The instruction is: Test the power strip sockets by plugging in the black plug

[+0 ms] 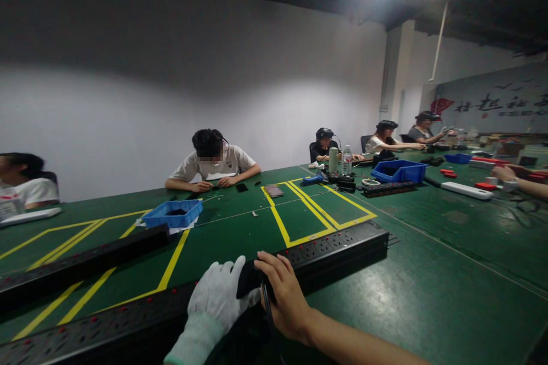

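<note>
My left hand (218, 296), in a white glove, wraps its fingers around a small black object (247, 280) held just above a long black power strip (334, 248) with red switches. My bare right hand (285, 296) curls over the same black object from the right, and a thin black cable runs down beneath its fingers. Both hands sit at the near edge of the green table (428, 296), touching each other over the strip. What exactly the black object is stays unclear in the dim light.
A second black power strip (81, 265) lies to the left. Two blue bins (172, 214) (399, 171) stand further back, with yellow tape lines (299, 222) between. Several other people sit around the table's far and side edges, with bottles (346, 161) and white strips (466, 190) nearby.
</note>
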The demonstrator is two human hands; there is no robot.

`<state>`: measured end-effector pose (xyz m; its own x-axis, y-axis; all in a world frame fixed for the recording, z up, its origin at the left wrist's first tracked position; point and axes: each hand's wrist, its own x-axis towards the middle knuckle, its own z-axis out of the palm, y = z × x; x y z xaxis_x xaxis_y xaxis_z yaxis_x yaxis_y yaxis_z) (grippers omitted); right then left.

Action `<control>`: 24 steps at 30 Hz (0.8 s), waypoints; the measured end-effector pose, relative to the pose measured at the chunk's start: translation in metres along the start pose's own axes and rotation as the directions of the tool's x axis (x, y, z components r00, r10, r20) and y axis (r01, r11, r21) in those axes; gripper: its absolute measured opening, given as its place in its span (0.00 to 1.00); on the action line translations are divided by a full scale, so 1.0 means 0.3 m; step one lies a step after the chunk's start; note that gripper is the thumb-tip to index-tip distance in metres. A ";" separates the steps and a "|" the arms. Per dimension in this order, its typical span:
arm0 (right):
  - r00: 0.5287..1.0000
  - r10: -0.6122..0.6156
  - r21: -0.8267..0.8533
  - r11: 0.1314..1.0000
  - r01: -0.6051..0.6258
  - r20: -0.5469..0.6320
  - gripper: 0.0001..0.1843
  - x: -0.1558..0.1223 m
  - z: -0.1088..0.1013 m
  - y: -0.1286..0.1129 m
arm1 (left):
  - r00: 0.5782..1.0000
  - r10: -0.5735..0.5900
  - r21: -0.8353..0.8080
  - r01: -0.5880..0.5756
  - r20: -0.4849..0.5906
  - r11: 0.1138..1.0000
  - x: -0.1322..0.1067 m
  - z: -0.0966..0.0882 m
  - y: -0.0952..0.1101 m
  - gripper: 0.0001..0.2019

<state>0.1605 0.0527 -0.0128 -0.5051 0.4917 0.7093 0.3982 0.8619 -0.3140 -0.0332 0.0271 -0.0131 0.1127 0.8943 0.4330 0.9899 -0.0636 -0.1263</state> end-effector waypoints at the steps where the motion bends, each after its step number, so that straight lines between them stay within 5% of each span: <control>1: 1.000 -0.002 0.000 1.000 0.002 0.002 0.35 0.000 0.001 0.000 | 1.000 0.005 0.000 -0.005 -0.010 1.000 -0.002 0.002 -0.001 0.40; 14: 0.999 -0.038 -0.020 0.999 0.038 -0.009 0.30 -0.001 -0.030 -0.018 | 0.981 0.061 0.146 -0.034 -0.186 0.989 -0.016 0.029 0.007 0.31; 24: 0.996 -0.070 -0.054 0.996 0.068 -0.048 0.27 -0.007 -0.034 -0.017 | 0.970 0.066 0.083 -0.048 -0.236 0.995 -0.018 0.023 0.010 0.34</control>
<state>0.1673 0.0462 -0.0062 -0.4944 0.4235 0.7591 0.4042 0.8852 -0.2306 -0.0316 0.0252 -0.0219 0.1950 0.7583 0.6220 0.9729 -0.0692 -0.2206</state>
